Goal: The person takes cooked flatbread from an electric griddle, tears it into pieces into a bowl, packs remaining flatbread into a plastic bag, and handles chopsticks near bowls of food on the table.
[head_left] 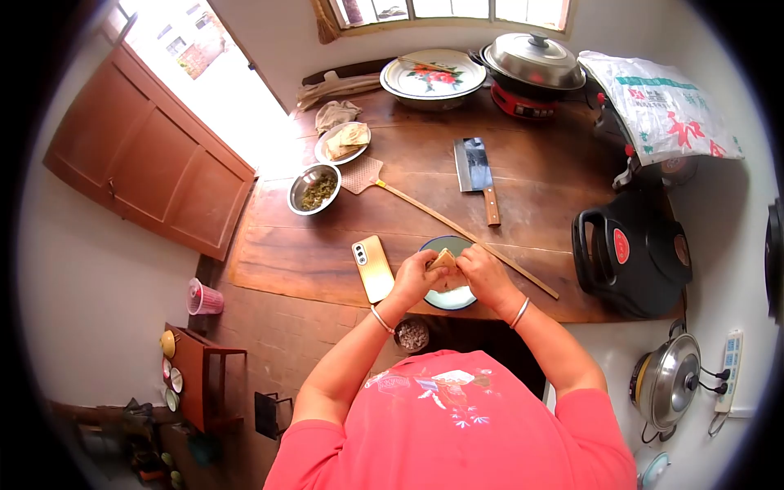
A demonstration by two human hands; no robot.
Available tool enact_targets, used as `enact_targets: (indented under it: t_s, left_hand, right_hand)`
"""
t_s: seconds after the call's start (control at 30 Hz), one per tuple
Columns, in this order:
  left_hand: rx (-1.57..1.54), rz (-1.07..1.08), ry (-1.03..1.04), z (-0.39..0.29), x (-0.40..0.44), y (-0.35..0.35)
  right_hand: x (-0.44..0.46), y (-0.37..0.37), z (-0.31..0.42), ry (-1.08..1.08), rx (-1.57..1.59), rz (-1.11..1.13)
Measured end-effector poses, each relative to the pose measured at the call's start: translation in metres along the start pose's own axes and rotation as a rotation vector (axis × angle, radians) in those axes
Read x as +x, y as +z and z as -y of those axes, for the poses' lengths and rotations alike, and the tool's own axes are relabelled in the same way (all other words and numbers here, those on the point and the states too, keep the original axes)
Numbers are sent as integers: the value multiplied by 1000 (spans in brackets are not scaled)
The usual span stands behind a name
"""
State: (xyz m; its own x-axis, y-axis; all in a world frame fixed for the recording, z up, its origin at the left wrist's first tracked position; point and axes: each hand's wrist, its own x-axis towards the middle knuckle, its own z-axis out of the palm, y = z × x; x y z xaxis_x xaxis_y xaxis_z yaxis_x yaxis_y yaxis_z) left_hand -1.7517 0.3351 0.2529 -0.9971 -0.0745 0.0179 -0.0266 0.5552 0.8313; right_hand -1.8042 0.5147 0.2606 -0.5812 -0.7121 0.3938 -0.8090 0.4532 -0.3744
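Observation:
My left hand [416,278] and my right hand [485,275] meet over a blue-rimmed plate [447,300] at the table's near edge. Between them is a folded piece of flatbread [445,263], gripped by the fingers of both hands. A yellow phone [374,269] lies just left of my left hand. Beyond the plate, the long wooden handle of a fly swatter [457,227] runs diagonally across the table. Farther back lies a cleaver [474,167] with a wooden handle.
At the table's left stand a metal bowl of greens [317,193] and a plate of flatbread [346,144]. Along the back are a floral basin [433,75] and a lidded pan [535,61]. A black electric griddle [633,253] stands at the right.

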Motion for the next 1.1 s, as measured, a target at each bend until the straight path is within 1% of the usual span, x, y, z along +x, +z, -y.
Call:
enact_targets:
  t_s: [0.03, 0.13, 0.3, 0.37, 0.43, 0.5, 0.53, 0.6, 0.63, 0.7, 0.77, 0.8, 0.87, 0.97, 1.1]
  left_hand:
    - [-5, 11, -2, -2, -1, -1]
    - [-7, 3, -18, -19, -3, -9]
    - [3, -22, 1, -7, 3, -11]
    - [7, -25, -55, -6, 4, -14]
    - [-19, -33, -72, 5, 5, -10]
    - [-236, -54, -98, 12, 7, -8]
    - [-236, -52, -98, 16, 7, -8]
    - [-446, -43, -183, 9, 4, -12]
    - [-446, -41, -184, 8, 4, -13]
    - [-618, 4, -223, 6, 3, -13]
    - [-598, 10, -213, 9, 3, -11]
    - [-577, 15, -204, 10, 2, -11]
    - [-570, 16, -197, 11, 2, -10]
    - [-561, 7, -187, 8, 0, -9]
    - [-553, -19, -158, 8, -1, -8]
  right_hand:
    - [0, 0, -1, -20, -2, 9]
    - [3, 0, -4, 9, -4, 8]
    - [4, 7, -7, 59, -1, -55]
    - [4, 8, -8, 110, 65, -92]
    - [2, 8, -9, 111, 44, -79]
    - [0, 9, -10, 113, 22, -69]
    - [-2, 11, -11, 125, -16, -31]
    - [-5, 11, -10, 137, -54, 8]
    - [-7, 10, -10, 136, -41, 23]
    - [-10, 9, -9, 136, -27, 41]
    - [-10, 10, -10, 140, 42, 110]
    - [-10, 10, -11, 140, 43, 109]
    - [-12, 10, -12, 112, 138, 29]
    - [-13, 8, -11, 112, 216, -14]
    - [-12, 20, -20, 170, 286, 15]
